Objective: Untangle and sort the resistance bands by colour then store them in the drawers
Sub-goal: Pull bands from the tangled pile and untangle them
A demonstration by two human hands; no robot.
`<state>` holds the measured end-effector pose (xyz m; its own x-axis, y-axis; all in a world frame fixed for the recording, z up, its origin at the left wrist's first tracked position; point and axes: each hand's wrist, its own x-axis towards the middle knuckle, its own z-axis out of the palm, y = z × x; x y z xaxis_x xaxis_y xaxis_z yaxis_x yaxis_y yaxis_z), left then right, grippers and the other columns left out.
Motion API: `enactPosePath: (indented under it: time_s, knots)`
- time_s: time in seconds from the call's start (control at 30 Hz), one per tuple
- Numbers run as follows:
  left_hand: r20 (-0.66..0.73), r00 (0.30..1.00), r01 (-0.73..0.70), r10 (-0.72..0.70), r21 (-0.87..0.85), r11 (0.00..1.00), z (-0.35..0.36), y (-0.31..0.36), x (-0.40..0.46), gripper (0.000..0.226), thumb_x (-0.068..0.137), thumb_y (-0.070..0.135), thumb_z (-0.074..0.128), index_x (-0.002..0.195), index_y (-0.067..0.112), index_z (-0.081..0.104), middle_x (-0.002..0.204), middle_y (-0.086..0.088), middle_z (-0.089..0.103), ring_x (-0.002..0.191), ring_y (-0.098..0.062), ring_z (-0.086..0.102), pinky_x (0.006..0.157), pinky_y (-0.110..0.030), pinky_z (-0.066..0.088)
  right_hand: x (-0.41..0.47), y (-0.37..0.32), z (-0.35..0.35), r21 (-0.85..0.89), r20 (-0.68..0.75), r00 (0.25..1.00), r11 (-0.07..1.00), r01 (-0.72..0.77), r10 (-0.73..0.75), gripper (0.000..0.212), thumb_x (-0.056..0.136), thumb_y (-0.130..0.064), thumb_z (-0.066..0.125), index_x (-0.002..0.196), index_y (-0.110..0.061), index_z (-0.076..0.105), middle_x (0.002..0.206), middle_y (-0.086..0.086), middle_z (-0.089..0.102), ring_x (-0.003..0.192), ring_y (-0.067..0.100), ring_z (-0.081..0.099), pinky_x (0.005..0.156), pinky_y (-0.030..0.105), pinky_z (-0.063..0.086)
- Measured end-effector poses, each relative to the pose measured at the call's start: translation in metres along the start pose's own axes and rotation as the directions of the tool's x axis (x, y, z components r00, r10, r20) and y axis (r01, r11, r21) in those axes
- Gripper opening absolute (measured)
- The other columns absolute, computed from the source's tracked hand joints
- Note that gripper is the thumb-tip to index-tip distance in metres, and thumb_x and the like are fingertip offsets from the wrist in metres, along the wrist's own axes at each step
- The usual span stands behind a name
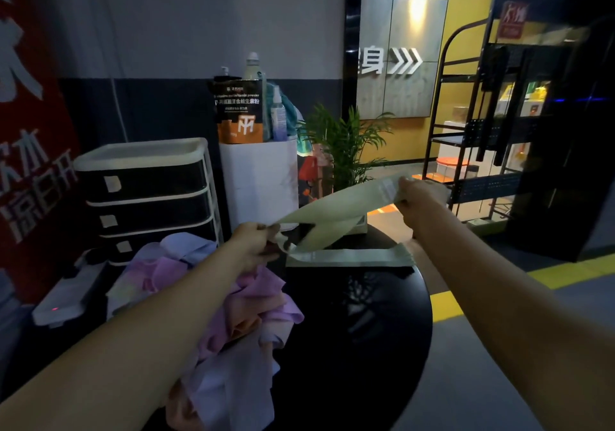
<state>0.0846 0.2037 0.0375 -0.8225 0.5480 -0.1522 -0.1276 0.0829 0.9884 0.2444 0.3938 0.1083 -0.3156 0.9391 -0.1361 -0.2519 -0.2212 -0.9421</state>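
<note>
**Pale green band stretched between two hands above a round table**

The left hand [254, 242] pinches one end of a pale green resistance band [332, 217]; the right hand [417, 197], at 2 o'clock from it, grips the other end, so the band hangs taut above the black round table [382, 324]. A stack of flattened green bands [349, 256] lies on the table just below. A tangled heap of pink, purple and orange bands [233, 304] sits at the table's 9 o'clock edge. The drawer unit [146, 191], drawers closed, stands at 10 o'clock.
</note>
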Motion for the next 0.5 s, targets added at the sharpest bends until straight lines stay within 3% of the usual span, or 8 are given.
enactPosePath:
  time_s: [0.1,0.17,0.2,0.27,0.33,0.4,0.5]
  knots:
    - [0.056,0.998,0.025,-0.013,-0.228,0.973,0.001,0.006,0.001,0.010,0.094,0.004,0.050,0.086,0.007,0.055,0.071,-0.006,0.065,0.073,-0.019,0.059,0.067,-0.035,0.054,0.018,0.021,-0.005,-0.001,-0.010,0.999,0.999,-0.038,0.038,0.021,0.086,-0.012,0.065,0.071,-0.015,0.051,0.108,0.012,0.064,0.095,0.029,0.061,0.083,0.041,0.055]
    - [0.070,0.998,0.026,-0.007,-0.270,0.962,0.002,0.006,0.002,0.011,0.095,0.005,0.048,0.088,0.009,0.055,0.073,-0.004,0.065,0.074,-0.017,0.059,0.068,-0.031,0.051,0.024,0.029,-0.005,-0.039,-0.034,0.997,0.997,-0.070,0.069,0.007,0.086,-0.012,0.065,0.082,-0.008,0.061,0.104,0.012,0.064,0.092,0.028,0.061,0.086,0.041,0.054]
    - [0.081,0.997,0.020,0.000,-0.256,0.966,0.002,0.005,0.001,0.013,0.096,0.008,0.047,0.087,0.010,0.056,0.076,-0.004,0.064,0.073,-0.016,0.058,0.068,-0.029,0.049,0.027,0.032,-0.005,-0.040,-0.041,0.996,0.996,-0.077,0.075,0.011,0.088,-0.012,0.063,0.096,-0.004,0.063,0.100,0.011,0.062,0.092,0.028,0.060,0.083,0.037,0.055]
    - [0.111,0.994,-0.004,0.023,-0.168,0.986,-0.001,0.003,-0.001,0.015,0.093,0.010,0.052,0.080,0.011,0.059,0.072,-0.003,0.061,0.061,-0.011,0.058,0.059,-0.024,0.048,0.030,0.036,-0.009,-0.057,-0.015,0.996,0.995,-0.084,0.084,0.024,0.092,-0.013,0.057,0.113,-0.001,0.058,0.094,0.009,0.056,0.095,0.025,0.061,0.066,0.026,0.055]
    - [0.133,0.990,-0.051,0.055,-0.030,0.998,-0.008,0.003,0.001,0.016,0.088,0.011,0.059,0.072,0.012,0.060,0.060,-0.003,0.053,0.042,-0.007,0.047,0.044,-0.018,0.037,0.033,0.039,-0.015,-0.057,-0.031,0.996,0.995,-0.084,0.082,0.008,0.090,-0.011,0.059,0.094,-0.005,0.060,0.090,0.010,0.058,0.095,0.025,0.063,0.066,0.026,0.055]
    - [0.167,0.984,-0.087,0.064,0.130,0.988,-0.012,0.003,0.004,0.015,0.086,0.015,0.062,0.072,0.013,0.063,0.059,-0.001,0.056,0.047,-0.009,0.050,0.051,-0.019,0.038,0.035,0.040,-0.021,-0.063,-0.085,0.994,0.995,-0.075,0.069,0.007,0.088,-0.009,0.062,0.085,-0.004,0.059,0.088,0.013,0.060,0.094,0.026,0.062,0.076,0.032,0.055]
    - [0.185,0.978,-0.147,0.099,0.267,0.952,-0.011,0.005,0.008,0.012,0.087,0.025,0.063,0.083,0.015,0.069,0.083,-0.002,0.067,0.077,-0.016,0.059,0.077,-0.028,0.046,0.035,0.039,-0.024,-0.099,-0.060,0.998,0.995,-0.010,0.004,0.023,0.090,-0.010,0.060,0.111,-0.003,0.060,0.098,0.013,0.058,0.097,0.027,0.060,0.086,0.037,0.055]
